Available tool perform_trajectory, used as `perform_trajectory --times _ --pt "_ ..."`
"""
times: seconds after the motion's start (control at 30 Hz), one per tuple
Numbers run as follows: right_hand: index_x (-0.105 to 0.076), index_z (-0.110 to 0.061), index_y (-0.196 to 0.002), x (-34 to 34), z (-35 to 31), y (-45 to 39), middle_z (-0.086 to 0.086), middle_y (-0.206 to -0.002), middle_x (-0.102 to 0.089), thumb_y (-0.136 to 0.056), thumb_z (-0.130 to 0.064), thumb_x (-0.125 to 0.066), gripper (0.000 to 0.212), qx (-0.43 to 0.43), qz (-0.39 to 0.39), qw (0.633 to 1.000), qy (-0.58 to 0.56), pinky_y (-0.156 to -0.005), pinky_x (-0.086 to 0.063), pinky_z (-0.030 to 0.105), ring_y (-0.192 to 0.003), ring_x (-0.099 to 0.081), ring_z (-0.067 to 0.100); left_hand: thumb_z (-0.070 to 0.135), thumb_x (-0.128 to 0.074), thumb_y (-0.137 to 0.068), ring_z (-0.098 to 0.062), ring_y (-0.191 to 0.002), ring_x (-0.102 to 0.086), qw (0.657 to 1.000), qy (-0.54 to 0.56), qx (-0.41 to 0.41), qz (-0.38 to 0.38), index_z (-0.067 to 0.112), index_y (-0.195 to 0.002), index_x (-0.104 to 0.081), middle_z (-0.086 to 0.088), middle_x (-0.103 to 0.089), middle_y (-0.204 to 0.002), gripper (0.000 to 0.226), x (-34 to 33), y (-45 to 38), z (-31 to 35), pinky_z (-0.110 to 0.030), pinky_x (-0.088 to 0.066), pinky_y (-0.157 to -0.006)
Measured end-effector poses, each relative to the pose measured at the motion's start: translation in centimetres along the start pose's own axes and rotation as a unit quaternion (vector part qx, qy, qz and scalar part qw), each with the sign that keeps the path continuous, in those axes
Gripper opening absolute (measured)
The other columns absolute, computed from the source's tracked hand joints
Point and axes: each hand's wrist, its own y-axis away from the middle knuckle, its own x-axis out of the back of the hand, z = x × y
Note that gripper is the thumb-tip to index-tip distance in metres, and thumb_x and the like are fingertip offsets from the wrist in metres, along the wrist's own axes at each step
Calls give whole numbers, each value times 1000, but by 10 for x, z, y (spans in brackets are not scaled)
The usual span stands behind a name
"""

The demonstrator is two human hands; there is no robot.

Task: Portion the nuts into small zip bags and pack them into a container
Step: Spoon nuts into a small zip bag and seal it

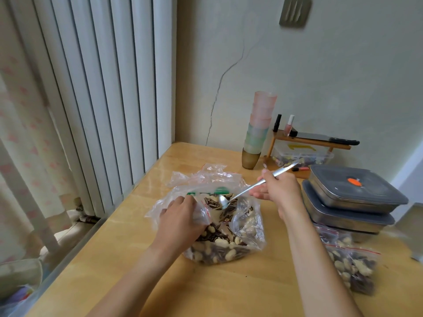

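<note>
Scooping stage | your left hand point(183, 216) pinches the bulk nut bag point(219, 227) open mid-table | right hand point(278, 189) grips spoon point(242, 193), bowl over nuts | filled zip bags point(350, 264) lie right | steel containers point(350, 200) lidded, packing not started

Right hand point(278, 187) holds spoon point(247, 191) over nut bag point(248, 227).

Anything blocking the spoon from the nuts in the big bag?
Nothing visible. The left hand holds the big bag open, and the spoon in the right hand hovers right over the nuts.
</note>
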Motion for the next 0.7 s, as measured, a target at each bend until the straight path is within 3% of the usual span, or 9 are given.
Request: perform_trajectory --times 0.07,0.17,0.23,0.5,0.6,0.7 --pt "-68 -3 -93 5 -4 0 15 -68 -75 -107 -24 -54 30 14 5 999 31 -60 -62 30 -63 -77 27 27 -58 -83 -21 -91 -44 999 -43 7 -3 19 -97 -45 6 -48 -91 21 -1 -4 5 -36 -33 -85" --pt "-67 -4 -88 8 -7 -1 15 -64 -74 -107 -27 -54 33 36 8 997 71 -73 -64 44 -62 -76 29 26 -56 -83 -25 -90 -49 998 -58 22 -8 16 -92 -42 3 -49 -86 19 -1 -12 10 -38 -36 -85" --pt "-67 -4 -88 7 -10 0 15 -63 -73 -107 -27 -53 33 51 5 995 82 -73 -64 46 -61 -76 30 23 -55 -81 -25 -89 -53 997 -69 17 -10 17 -93 -43 4 -53 -87 18 -3 -18 8 -37 -36 -83" --pt "-67 -1 -89 -9 -24 16 11 -59 -72 -108 -26 -50 35 115 -14 985 126 -60 -63 39 -54 -74 26 24 -56 -78 -19 -77 -49 999 -38 8 -5 18 -88 -42 7 -51 -76 18 -9 -17 3 -36 -28 -75" --pt "-66 -2 -87 -18 -30 28 8 -58 -71 -108 -24 -51 34 164 -19 975 151 -44 -54 24 -48 -71 20 35 -64 -77 -17 -81 -47 999 -45 0 -9 20 -88 -41 9 -49 -79 30 -14 -13 3 -35 -25 -75" --pt "-67 -1 -78 -26 -35 37 5 -55 -69 -107 -25 -51 41 219 -17 958 182 -43 -53 21 -43 -68 16 48 -67 -77 -18 -88 -49 999 -39 11 -6 21 -93 -43 9 -52 -84 40 -17 -11 2 -35 -27 -81"
